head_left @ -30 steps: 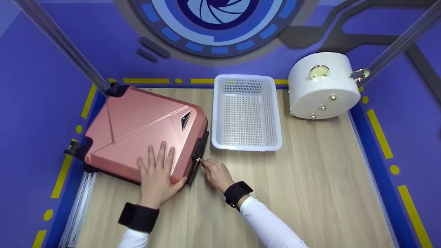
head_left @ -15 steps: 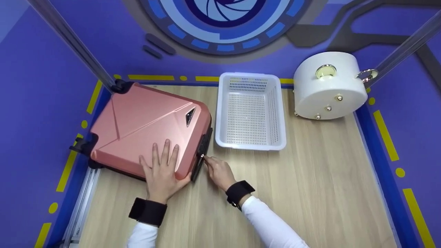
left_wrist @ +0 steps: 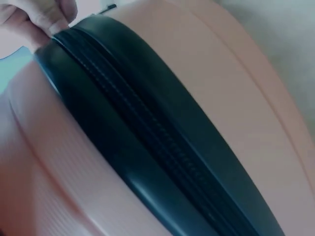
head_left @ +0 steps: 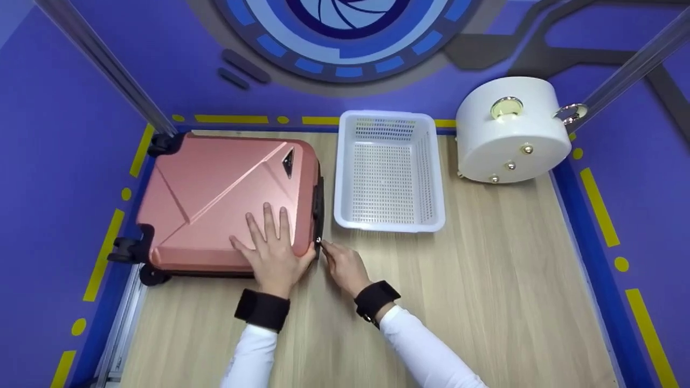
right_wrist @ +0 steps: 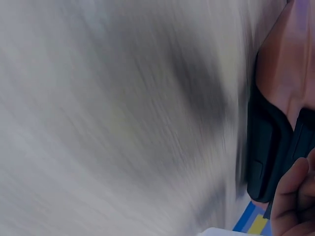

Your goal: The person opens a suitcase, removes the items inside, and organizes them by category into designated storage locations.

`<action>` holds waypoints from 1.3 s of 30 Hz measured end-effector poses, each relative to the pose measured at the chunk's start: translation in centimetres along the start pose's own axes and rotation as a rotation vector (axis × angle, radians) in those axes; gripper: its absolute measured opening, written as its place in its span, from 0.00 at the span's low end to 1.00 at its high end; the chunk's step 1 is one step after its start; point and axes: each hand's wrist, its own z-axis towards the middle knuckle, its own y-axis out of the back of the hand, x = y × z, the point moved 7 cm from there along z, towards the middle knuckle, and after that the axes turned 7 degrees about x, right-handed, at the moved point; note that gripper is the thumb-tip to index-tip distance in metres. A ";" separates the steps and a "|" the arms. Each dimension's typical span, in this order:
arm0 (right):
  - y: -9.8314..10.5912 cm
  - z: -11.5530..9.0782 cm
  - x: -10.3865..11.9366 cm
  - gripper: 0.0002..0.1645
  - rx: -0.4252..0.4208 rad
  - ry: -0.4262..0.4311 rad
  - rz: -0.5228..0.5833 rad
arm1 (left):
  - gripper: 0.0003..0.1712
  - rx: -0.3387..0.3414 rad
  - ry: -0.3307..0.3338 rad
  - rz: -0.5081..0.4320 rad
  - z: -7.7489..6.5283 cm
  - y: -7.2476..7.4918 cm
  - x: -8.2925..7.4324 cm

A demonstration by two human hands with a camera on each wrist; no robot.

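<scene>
A pink hard-shell suitcase [head_left: 226,188] lies flat on the wooden tabletop, black wheels at its left end. My left hand [head_left: 276,256] rests on its lid near the front right corner, fingers spread, thumb along the corner's side. At the right side, my right hand [head_left: 344,267] pinches a small shiny zipper pull [head_left: 318,240]. In the left wrist view, right-hand fingers [left_wrist: 42,19] grip at the end of the dark zipper band [left_wrist: 142,118], and the pull is hidden by them. Curled right-hand fingers [right_wrist: 293,196] show beside the black handle side in the right wrist view.
Right of the suitcase stands a white perforated plastic basket [head_left: 340,178]. A white drum-shaped case [head_left: 509,134] with gold studs and ring handles is in the back right corner. Blue printed walls [head_left: 620,178] enclose the tabletop at the back and both sides.
The suitcase has turned counterclockwise, its right end swinging toward the back wall. My left hand has moved right and slightly forward with it. My right hand keeps its pinch at the zipper pull.
</scene>
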 end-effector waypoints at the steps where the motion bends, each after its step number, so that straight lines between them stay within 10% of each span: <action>1: 0.1 0.0 0.0 0.16 0.004 -0.006 -0.002 | 0.63 0.003 0.014 0.012 0.3 -0.1 -0.2; 25: 0.7 -1.3 0.7 0.14 0.044 -0.038 -0.111 | 0.66 0.160 0.172 0.014 3.1 -1.8 -2.2; 34: 0.7 -1.2 0.4 0.12 0.025 0.019 -0.117 | 0.69 0.336 -0.073 -0.153 2.6 -0.9 0.5; 39: 0.7 -1.2 0.2 0.12 0.031 0.008 -0.107 | 0.72 0.264 -0.129 -0.243 2.4 -0.4 2.6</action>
